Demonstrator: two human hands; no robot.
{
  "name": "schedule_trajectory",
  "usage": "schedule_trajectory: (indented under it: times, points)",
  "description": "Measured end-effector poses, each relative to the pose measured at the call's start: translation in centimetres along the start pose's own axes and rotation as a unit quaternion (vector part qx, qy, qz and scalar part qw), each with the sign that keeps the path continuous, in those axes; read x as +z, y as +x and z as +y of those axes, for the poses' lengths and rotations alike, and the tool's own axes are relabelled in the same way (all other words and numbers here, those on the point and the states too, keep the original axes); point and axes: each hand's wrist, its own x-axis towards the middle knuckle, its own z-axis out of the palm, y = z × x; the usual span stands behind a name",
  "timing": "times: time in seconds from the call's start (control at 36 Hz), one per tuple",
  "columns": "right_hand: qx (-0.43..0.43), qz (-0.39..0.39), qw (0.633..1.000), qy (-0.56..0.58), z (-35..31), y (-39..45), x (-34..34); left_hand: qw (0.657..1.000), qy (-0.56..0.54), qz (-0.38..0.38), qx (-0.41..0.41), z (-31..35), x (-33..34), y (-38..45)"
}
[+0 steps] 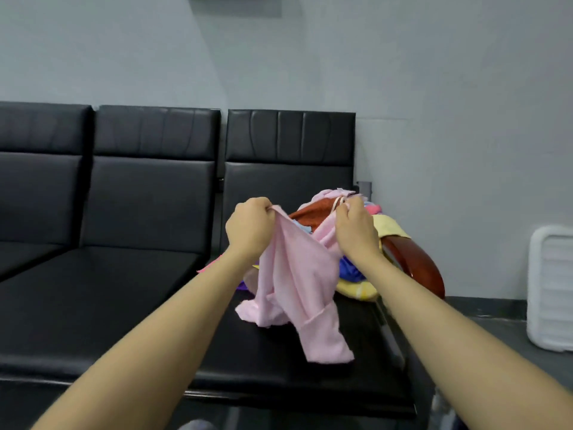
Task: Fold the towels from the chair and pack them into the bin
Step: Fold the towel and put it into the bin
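Three black padded seats [148, 212] stand in a row along the wall. Two hands are in view, a left hand [249, 228] and a right hand [356, 229]. One pink towel [297, 283] is held up. One heap of mixed towels [366, 243] lies on the right seat; its pieces cannot be counted. One white bin [550, 290] stands at far right.

Both my forearms are bare from the frame's bottom edge up to the wrists, no sleeve showing on either. My left hand [249, 226] wears no glove, ring or watch. My right hand [356, 226] is the same: nothing on its wrist or fingers. Nails not visible.
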Motion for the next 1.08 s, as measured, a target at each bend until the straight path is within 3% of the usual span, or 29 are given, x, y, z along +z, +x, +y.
schedule_trajectory:
  times: [0.17, 0.36, 0.56, 0.67, 0.83, 0.94, 1.03, 1.08]
  points:
    - [-0.03, 0.075, 0.996, 0.044, -2.7, 1.3, -2.0, 0.992, -0.113, 0.022, -0.057, 1.4, -2.4, 2.4]
    - [-0.081, 0.14, 0.987, 0.022, -4.2, 3.0, -3.6, 0.95, -0.276, 0.043, -0.136, 2.6, -4.2, 4.3]
    - [-0.044, 0.166, 0.983, 0.067, -4.6, 4.0, -4.5, 0.939, -0.306, 0.067, -0.139, 3.4, -4.3, 4.9]
    - [-0.02, 0.176, 0.982, 0.066, -4.3, 4.8, -5.0, 0.947, -0.285, 0.038, -0.146, 3.2, -4.0, 5.4]
    - [0.015, 0.163, 0.986, 0.031, -4.0, 5.8, -5.4, 0.966, -0.246, 0.008, -0.084, 3.3, -3.6, 5.6]
    - [0.056, 0.102, 0.993, -0.028, -3.8, 6.5, -5.8, 0.965, -0.236, 0.024, -0.114, 3.5, -3.5, 5.9]
    - [0.094, 0.042, 0.995, 0.016, -3.2, 6.5, -5.4, 0.949, -0.271, 0.001, -0.16, 3.2, -2.9, 5.8]
    - [0.092, 0.016, 0.995, 0.04, -2.6, 6.5, -4.8, 0.95, -0.278, -0.027, -0.142, 3.0, -1.9, 5.3]
